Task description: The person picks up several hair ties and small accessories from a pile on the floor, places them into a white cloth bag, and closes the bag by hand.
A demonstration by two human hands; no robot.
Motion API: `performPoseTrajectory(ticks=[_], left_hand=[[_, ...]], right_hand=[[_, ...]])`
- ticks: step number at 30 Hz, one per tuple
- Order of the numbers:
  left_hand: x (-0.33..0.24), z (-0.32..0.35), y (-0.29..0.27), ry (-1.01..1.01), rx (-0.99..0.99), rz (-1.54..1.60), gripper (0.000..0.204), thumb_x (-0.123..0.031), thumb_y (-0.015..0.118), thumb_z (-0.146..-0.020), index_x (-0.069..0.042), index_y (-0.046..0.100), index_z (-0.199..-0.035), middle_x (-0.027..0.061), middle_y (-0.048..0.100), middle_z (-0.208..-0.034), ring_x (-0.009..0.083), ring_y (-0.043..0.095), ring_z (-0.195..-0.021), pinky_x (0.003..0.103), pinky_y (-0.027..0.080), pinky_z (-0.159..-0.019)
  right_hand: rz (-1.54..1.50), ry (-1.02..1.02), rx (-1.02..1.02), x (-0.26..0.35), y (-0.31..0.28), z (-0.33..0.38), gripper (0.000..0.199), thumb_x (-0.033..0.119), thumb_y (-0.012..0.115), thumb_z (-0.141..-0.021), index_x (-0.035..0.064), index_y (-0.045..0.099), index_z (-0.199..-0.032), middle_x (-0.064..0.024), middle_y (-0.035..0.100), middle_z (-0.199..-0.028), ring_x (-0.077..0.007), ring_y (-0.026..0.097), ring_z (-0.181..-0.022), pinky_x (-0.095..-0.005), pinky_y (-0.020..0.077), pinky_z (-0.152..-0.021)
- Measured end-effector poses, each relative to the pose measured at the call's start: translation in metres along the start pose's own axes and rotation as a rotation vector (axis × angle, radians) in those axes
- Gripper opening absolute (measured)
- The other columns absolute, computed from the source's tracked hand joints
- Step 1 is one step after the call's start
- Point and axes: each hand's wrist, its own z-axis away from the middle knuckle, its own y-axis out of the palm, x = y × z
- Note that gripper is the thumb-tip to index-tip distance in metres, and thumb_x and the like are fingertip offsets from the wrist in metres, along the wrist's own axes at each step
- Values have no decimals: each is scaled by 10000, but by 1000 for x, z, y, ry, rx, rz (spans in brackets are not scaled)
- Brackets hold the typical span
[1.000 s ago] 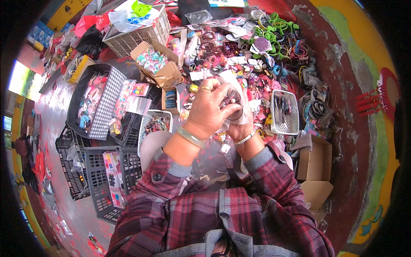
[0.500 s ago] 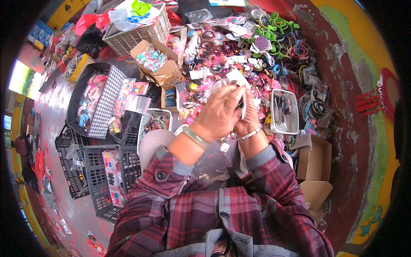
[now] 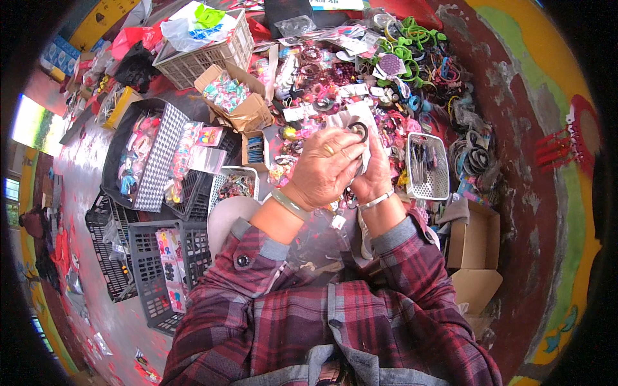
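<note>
My left hand (image 3: 325,168) and my right hand (image 3: 372,179) are pressed together in front of my chest, both closed on a clear plastic bag (image 3: 353,125) that rises from between them; the bag's long axis runs up and away from me, toward the heap of hair ties (image 3: 328,74); a black ring (image 3: 358,132) sits at the top of the bag, just beyond my left fingers (image 3: 347,157), which curl narrowly over the bag's near edge; my right fingers are hidden behind the bag, wrapped on its far side as far as I can judge; the left hand is the nearer one to the ring; right of the bag stands a small white basket (image 3: 427,168); left of it, a small cardboard box (image 3: 255,149).
</note>
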Motion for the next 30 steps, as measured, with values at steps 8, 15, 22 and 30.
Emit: performPoseTrajectory(ticks=[8, 15, 22, 30], left_hand=[[12, 6, 7, -205, -18, 48, 82, -50, 598, -773, -21, 612, -849, 113, 600, -862, 281, 565, -844, 369, 455, -770], [17, 7, 2, -88, 4, -2, 143, -18, 592, -749, 0, 599, -891, 138, 589, -874, 301, 559, -882, 377, 451, -800], [6, 10, 10, -89, -93, 12, 197, -38, 530, -812, 12, 560, -1001, 168, 556, -1053, 309, 526, -1007, 374, 416, -895], [36, 61, 58, -1017, -229, 1449, 277, -278, 476, -913, -68, 524, -1088, 30, 570, -1002, 134, 552, -921, 288, 457, -790]], right_hand=[[-17, -44, 197, 2, 9, 5, 505, 438, 308, -946, 46, 459, -1226, -118, 559, -1145, -249, 540, -1038, -372, 429, -920], [153, 14, 179, 3, 18, 10, 450, 362, 459, -915, 21, 455, -1210, -118, 564, -1109, -229, 541, -1029, -368, 424, -916], [134, -46, -116, 11, -12, -8, 283, 204, 535, -882, 41, 528, -1113, -103, 618, -978, -217, 607, -875, -368, 511, -789], [45, -59, -99, -5, 3, -3, 329, 297, 525, -893, 79, 541, -1139, -63, 613, -1065, -221, 597, -936, -385, 485, -821]])
